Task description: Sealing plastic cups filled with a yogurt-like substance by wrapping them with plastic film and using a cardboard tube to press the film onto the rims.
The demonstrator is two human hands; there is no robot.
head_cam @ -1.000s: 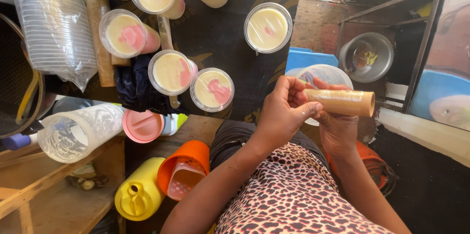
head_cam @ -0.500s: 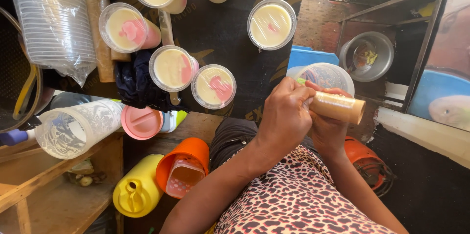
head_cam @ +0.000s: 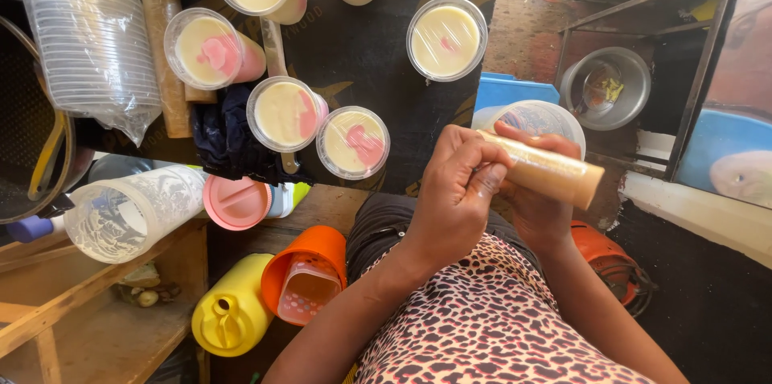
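A tan cardboard-cored roll of clear cling film (head_cam: 545, 168) is held in the air over the person's lap, just in front of a clear plastic cup (head_cam: 532, 117) whose rim shows behind it. The right hand (head_cam: 537, 205) wraps the roll from beneath with its fingers closed around it. The left hand (head_cam: 455, 191) pinches at the roll's near end, thumb and fingertips drawn together as if on the film's loose edge.

Done well, this step seems to call for a light nail-tip pinch at the film's edge while the other hand keeps the roll from turning, then a straight, even pull so the sheet does not tear or fold onto itself.

Beyond the hands, on the dark bench (head_cam: 378, 38), stand clear cups of pale cream dessert with pink swirls (head_cam: 353, 143), already covered with film. A bagged stack of clear lids (head_cam: 92, 38) lies at the left, with a clear jug (head_cam: 133, 211), a pink lid (head_cam: 236, 201), an orange jug (head_cam: 305, 275) and a yellow bottle (head_cam: 229, 312) lower down.

The film's loose edge cannot be made out. The left hand hides the roll's near end and the cup's contents are unclear. The top cups are cut off by the frame.
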